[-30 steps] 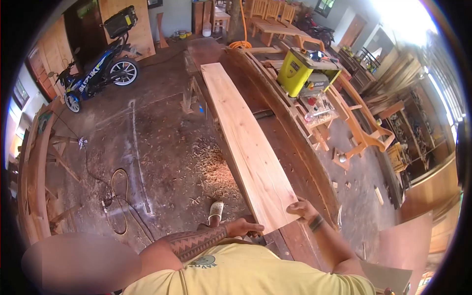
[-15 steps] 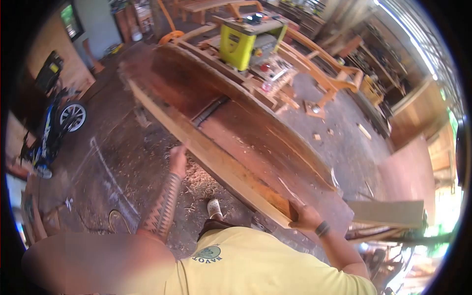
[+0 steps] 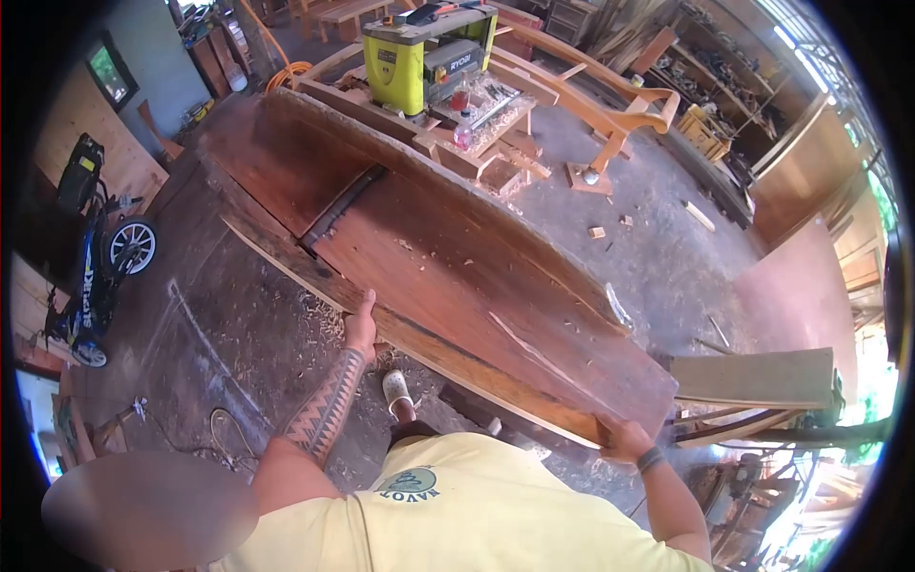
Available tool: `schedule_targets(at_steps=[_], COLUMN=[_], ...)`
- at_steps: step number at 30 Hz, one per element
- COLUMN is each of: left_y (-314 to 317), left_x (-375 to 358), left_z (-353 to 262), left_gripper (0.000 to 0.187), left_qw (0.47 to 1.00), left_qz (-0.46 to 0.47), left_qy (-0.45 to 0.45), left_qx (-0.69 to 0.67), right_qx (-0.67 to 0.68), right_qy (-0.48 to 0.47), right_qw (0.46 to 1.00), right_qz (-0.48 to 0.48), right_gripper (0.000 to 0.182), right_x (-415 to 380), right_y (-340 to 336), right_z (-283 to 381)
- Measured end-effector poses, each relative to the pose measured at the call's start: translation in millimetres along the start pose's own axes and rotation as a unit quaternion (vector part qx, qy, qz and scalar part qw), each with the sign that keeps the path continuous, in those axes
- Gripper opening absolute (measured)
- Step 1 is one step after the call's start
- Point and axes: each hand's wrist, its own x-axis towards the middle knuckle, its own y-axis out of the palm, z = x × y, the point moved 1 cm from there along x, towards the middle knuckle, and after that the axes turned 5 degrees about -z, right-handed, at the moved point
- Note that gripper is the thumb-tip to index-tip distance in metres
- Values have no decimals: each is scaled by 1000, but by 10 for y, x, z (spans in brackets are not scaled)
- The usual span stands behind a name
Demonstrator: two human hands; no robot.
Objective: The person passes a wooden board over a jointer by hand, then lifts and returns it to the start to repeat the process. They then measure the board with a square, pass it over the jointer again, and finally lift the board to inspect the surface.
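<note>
My left hand (image 3: 361, 329) grips the near edge of a long wooden plank (image 3: 477, 372) around its middle, thumb over the top. At the plank's right end my right hand (image 3: 629, 442) is closed around it. The plank's dark brown face shows, with a thin pale strip along its lower edge. It runs along the near side of a large reddish-brown wooden slab (image 3: 448, 276), which has a raised far edge and a dark crosspiece (image 3: 341, 205). Whether the plank touches the slab is hard to tell.
Beyond the slab a green planer (image 3: 393, 71) stands among wooden frames, with a small bottle (image 3: 463, 131) beside it. A scooter (image 3: 105, 248) leans at left. Wood shavings and offcuts (image 3: 598, 233) lie on the floor. At right is a pale board (image 3: 753, 375).
The plank has tilted, so its dark face shows more and its pale edge has narrowed. Its far end has moved nearer, away from the slab's left end. Both hands still hold it.
</note>
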Motion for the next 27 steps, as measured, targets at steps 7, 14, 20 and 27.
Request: schedule_targets(at_steps=[7,14,20,27], left_y=[1083,2153,2691,2938], left_x=[-1068,-1185,-1272,-1538], left_z=[1164,1810,1293,1316], left_gripper=[75,93,102,97], left_qw=[999,997,996,996], left_qz=[1,22,36,-29], left_qy=[25,55,79,78], left_qx=[-32,47,35,38], right_qx=[7,-3,35,57], right_qy=[-67,-60,-45,-99], right_qw=[995,996,995,991], right_qz=[-72,-72,-87,-72], right_gripper=[97,99,104,110], right_x=[-802,-1478,-1389,-1173], right_y=[-60,169,257,51], right_z=[-1615,-2623,-2699,-2631])
